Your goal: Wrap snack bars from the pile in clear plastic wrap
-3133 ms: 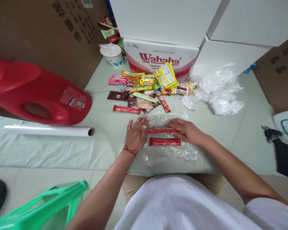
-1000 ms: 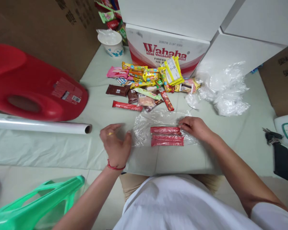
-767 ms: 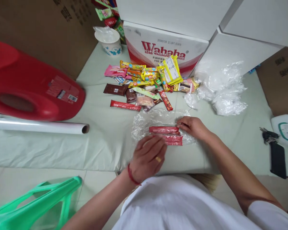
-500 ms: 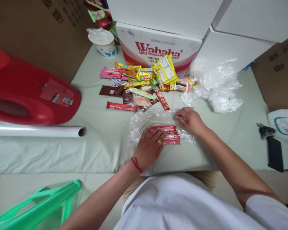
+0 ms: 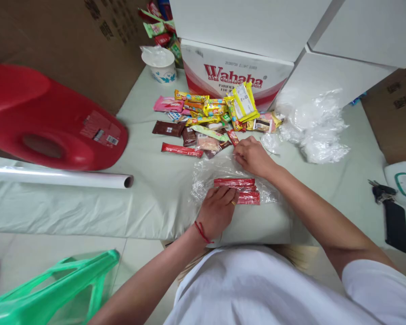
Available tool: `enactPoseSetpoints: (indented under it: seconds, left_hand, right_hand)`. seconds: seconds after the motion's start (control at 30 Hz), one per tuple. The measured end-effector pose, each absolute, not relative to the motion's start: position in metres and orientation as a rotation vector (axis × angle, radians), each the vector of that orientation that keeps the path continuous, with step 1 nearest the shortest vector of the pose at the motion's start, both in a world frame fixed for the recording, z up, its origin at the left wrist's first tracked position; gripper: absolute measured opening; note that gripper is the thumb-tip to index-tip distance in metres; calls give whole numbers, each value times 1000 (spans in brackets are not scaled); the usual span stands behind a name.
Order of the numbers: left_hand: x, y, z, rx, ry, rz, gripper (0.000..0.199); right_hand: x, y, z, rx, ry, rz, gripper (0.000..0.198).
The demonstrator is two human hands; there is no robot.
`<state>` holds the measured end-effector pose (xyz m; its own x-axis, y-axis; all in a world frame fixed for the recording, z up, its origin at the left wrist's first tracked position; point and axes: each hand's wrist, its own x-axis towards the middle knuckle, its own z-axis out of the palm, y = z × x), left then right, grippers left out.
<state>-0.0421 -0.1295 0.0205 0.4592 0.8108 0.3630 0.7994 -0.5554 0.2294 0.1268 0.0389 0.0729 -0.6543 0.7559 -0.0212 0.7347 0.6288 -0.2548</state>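
Observation:
My left hand [image 5: 218,212] lies with fingers stretched over several red-wrapped snack bars [image 5: 248,197] in front of me. The bars rest on a clear plastic bag [image 5: 203,174] spread on the table. My right hand [image 5: 252,155] has its fingers curled over the near end of another red-wrapped bar [image 5: 232,136], whose far end still shows. Beside it lie a pale wrapped snack [image 5: 208,143], a green-wrapped snack [image 5: 209,132] and one more red bar [image 5: 182,150]. Behind these is a pile of yellow-wrapped snacks [image 5: 214,108], with brown packets [image 5: 168,128] at its left.
Crumpled clear plastic bags [image 5: 316,128] lie at right. A white carton [image 5: 233,67] stands behind the pile, with a paper cup [image 5: 160,65] to its left. A red jug [image 5: 54,122] and white roll [image 5: 61,177] are at left, a phone [image 5: 395,225] at right, a green stool [image 5: 61,289] below.
My right hand has moved left and away from me, from the plastic bag's right edge to the red bar by the pile. My left hand stays on the bars. The view has shifted slightly.

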Motion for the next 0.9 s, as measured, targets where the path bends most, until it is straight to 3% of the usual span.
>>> enactPoseSetpoints:
  seconds: [0.23,0.47,0.6,0.77,0.9]
  left_hand:
    - [-40,-126,19,2671,1478,785,26]
    - [-56,-143,17,2492,1487,1024,24]
    - [-86,-166,17,2101,1602,1337,25]
    - [-121,-155,27,1329,2161,1550,18]
    - [-123,-111,44,1587,2124,1361,42]
  right_hand:
    - [145,-21,100,-1016,-2877,189,29]
    - [152,-83,53,-755,-2925,308,37]
    - [151,-90,38,-784,-2931,332,44]
    - [150,-92,37,-763,-2948,317,43]
    - [150,-97,39,-793,-2940,331,44]
